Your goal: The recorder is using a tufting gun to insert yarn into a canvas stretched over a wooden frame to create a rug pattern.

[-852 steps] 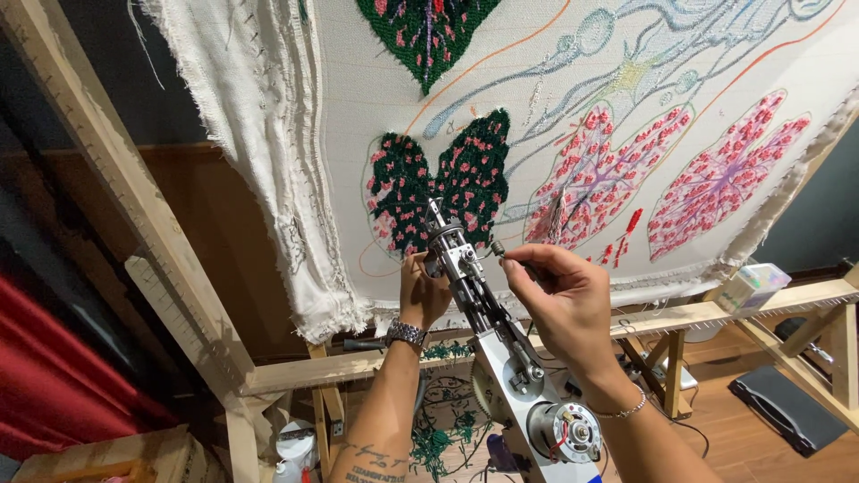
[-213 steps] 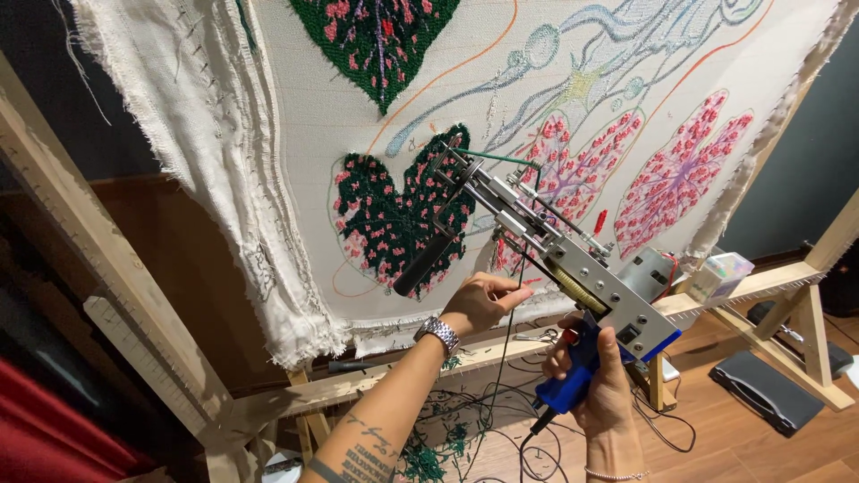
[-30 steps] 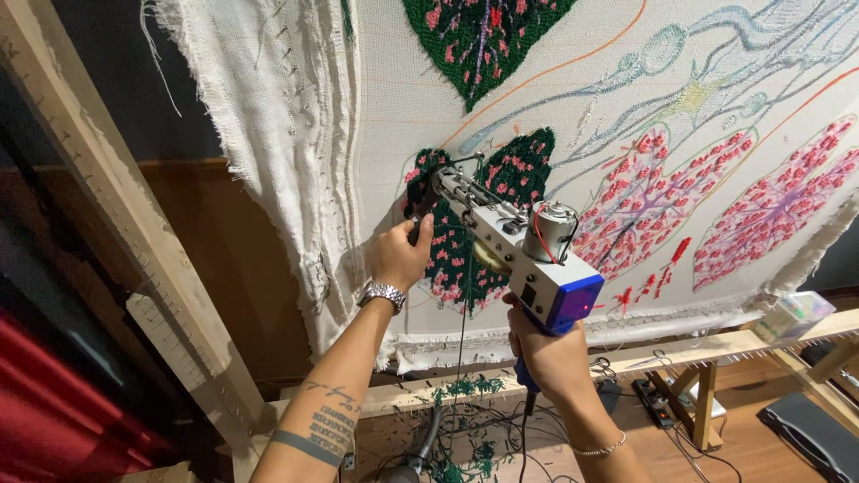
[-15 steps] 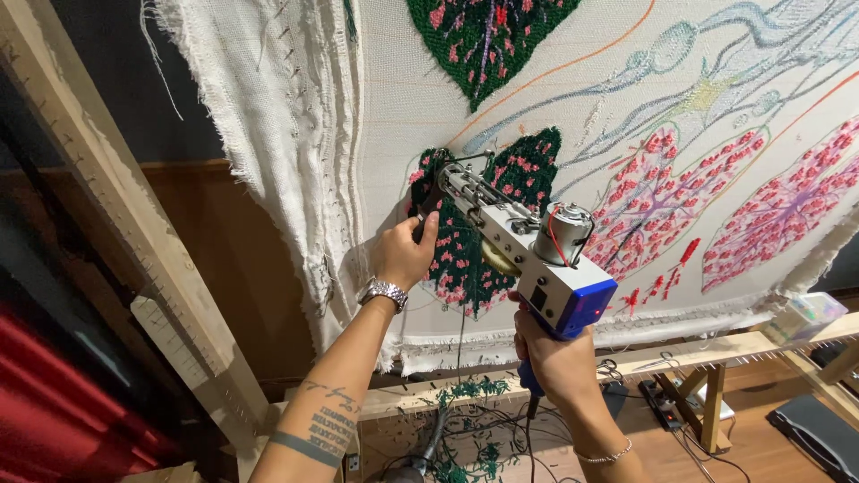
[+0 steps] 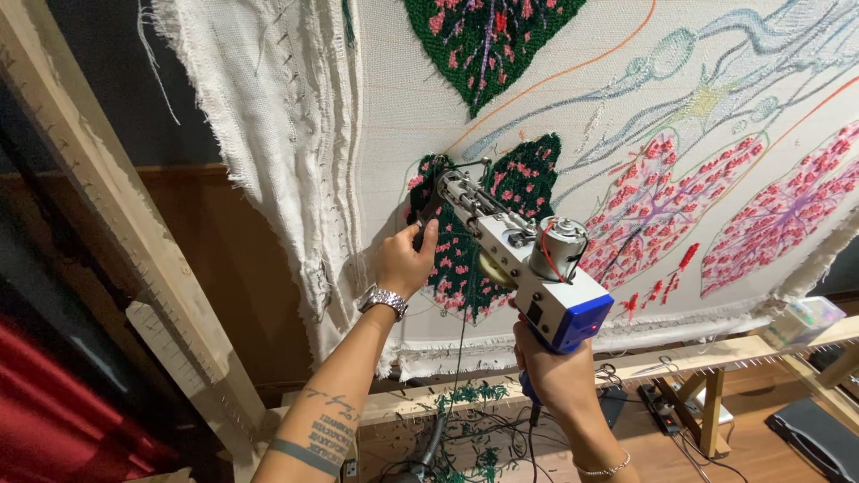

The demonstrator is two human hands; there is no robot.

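Observation:
A silver and blue tufting gun [image 5: 523, 259] is pressed tip-first against a white cloth [image 5: 537, 116] stretched on a wooden frame [image 5: 98, 233]. Its tip sits on a dark green leaf shape with pink dots [image 5: 488, 210]. My right hand [image 5: 555, 371] grips the gun's lower handle from below. My left hand [image 5: 407, 259], a metal watch on its wrist, holds the gun's front grip close to the cloth. Green yarn runs down from the gun.
Pink tufted leaves [image 5: 707, 206] and a second green leaf [image 5: 488, 40] fill the cloth. Loose frayed cloth [image 5: 268, 134] hangs at the left. Green yarn scraps and cables [image 5: 474, 420] lie on the floor below. A small clear box [image 5: 801, 322] rests on the frame's lower bar.
The gun and both hands have shifted slightly right and down along the green leaf. Both grips are unchanged.

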